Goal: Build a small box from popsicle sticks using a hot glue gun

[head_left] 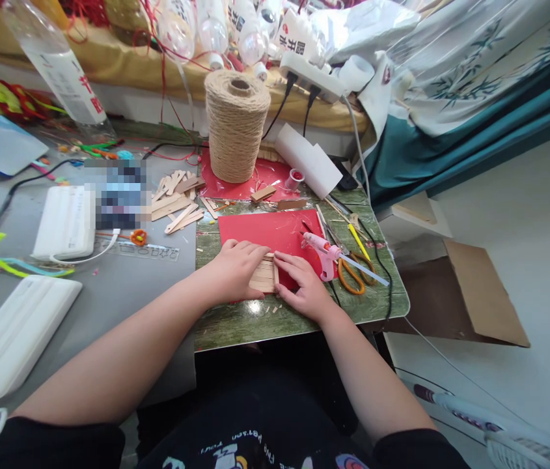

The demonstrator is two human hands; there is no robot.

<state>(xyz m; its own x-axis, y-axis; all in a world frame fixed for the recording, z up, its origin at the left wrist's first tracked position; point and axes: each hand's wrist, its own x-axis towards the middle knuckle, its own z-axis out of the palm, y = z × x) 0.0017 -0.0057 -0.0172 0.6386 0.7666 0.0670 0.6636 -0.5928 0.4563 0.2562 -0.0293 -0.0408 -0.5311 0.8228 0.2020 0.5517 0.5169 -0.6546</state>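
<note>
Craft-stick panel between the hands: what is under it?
The craft-stick panel lies across the near edge of the red sheet, on the green table. Left hand and right hand cover its ends.

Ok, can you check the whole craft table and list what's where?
Surface: green patterned table, red sheet on it.
Job's things: wooden stick panel at the red sheet's near edge.
Clutter: pink glue gun, orange scissors at right; jute twine spool, paper roll, loose wooden sticks behind.
Grippers: left hand and right hand rest on the panel, gripping nothing.
Cables: black cable along the table's right edge; power strip behind.
Surroundings: cardboard on the floor; plastic bottles on the back ledge.
</note>
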